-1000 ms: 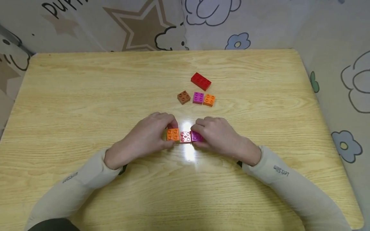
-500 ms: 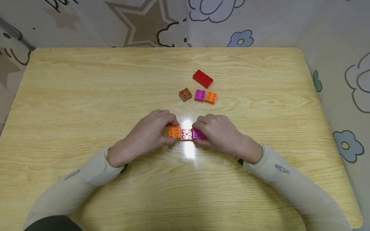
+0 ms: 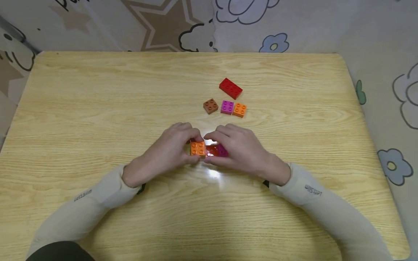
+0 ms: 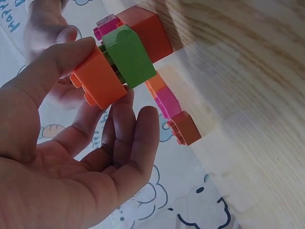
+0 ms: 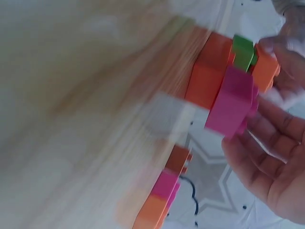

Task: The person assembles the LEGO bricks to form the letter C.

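Observation:
My left hand (image 3: 169,148) pinches an orange brick (image 3: 197,148) between thumb and fingers. Below that brick is a green brick (image 4: 128,56), seated on a red base brick (image 4: 147,33), as the left wrist view shows. A magenta brick (image 5: 231,102) is on the base's other end, and the red studs between them show in the head view. My right hand (image 3: 245,150) arches over the magenta end, thumb and forefinger apart on either side of the bricks, tips close to the orange brick. Its palm side partly hides the magenta brick in the head view.
Beyond the hands on the wooden table (image 3: 98,108) lie a brown brick (image 3: 210,106), a second magenta brick (image 3: 227,107) and another orange brick (image 3: 240,110). A long red brick (image 3: 230,88) is farther back. A patterned wall covering (image 3: 307,29) borders the table.
My right hand has let go of the magenta brick, spread thumb and forefinger, and slid left over the red base. The left hand keeps its pinch on the orange brick.

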Tool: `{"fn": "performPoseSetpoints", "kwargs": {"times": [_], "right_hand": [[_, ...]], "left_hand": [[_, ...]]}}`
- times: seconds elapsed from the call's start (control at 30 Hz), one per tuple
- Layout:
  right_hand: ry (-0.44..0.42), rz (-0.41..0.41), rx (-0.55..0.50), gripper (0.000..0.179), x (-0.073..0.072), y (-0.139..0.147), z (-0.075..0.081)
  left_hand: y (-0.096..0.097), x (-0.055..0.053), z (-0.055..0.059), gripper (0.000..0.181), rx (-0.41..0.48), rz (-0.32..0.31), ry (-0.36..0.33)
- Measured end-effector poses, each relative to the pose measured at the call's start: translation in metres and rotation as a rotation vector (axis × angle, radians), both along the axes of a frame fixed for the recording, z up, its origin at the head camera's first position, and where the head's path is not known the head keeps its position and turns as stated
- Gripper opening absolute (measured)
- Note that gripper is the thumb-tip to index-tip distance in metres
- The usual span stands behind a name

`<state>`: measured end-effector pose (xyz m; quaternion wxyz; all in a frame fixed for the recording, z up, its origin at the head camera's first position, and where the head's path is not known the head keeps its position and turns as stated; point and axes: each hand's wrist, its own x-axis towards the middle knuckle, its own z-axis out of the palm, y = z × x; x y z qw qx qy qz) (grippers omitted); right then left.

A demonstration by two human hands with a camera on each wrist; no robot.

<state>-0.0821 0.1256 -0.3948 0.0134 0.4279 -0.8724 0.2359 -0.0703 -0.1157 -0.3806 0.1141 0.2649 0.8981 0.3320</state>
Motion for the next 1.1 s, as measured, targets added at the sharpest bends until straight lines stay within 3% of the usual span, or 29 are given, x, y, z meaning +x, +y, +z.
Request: {"fn": "performPoseSetpoints", "kwargs": {"times": [0.4,0.63,0.9,1.1], "right_hand": [[-0.030,0.004,-0.056,0.036,0.001,-0.013,0.002],[-0.029,0.041,-0.085,0.035,-0.001,-0.013,-0.001],[-0.018,0.072,-0.102,0.032,-0.005,-0.012,-0.001],[-0.063,0.082,-0.081,0.028,-0.006,-0.012,0.000]], "left_hand": [[0.002,0.000,0.006,0.036,-0.029,-0.022,0.015],[0.000,0.002,0.005,0.041,-0.051,-0.032,0.050],[-0.004,0.003,0.004,0.040,-0.049,-0.008,0.043],[-0.005,0.003,0.002,0.035,-0.031,-0.019,0.072]]}}
